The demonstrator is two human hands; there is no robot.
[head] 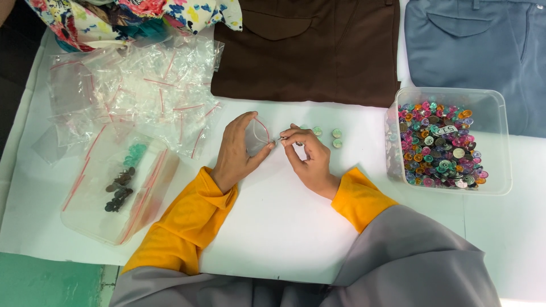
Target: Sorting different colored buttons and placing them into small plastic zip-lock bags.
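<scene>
Here, in the head view, the left hand [238, 149] pinches a small clear bag [257, 138] between thumb and fingertips, holding its red-edged mouth spread and facing toward three o'clock. The right hand [310, 156] sits just at three o'clock of that mouth, thumb and forefinger closed on a small button [282, 138] whose end points toward nine o'clock, straight at the bag's opening. Button and bag rim are just beside each other, perhaps touching; I cannot tell which. So the button lies level with the opening, at the right hand's nine o'clock side, and the right hand is the nearer one to it because it holds it.

Three pale green buttons [335, 137] lie loose on the white table [284, 227] just at three o'clock of the right fingers, near but apart from them. Farther toward three o'clock stands a clear tub [500, 142] heaped with buttons of many colours. At nine o'clock of the left hand lies a clear tray [85, 222] under a plastic bag, with dark and teal buttons in it, and above it, toward eleven o'clock, a pile of empty bags [142, 85]. Along the twelve o'clock edge lie brown trousers [318, 62], grey-blue trousers [483, 57] and a floral cloth [142, 14]. Both sleeves are orange.
</scene>
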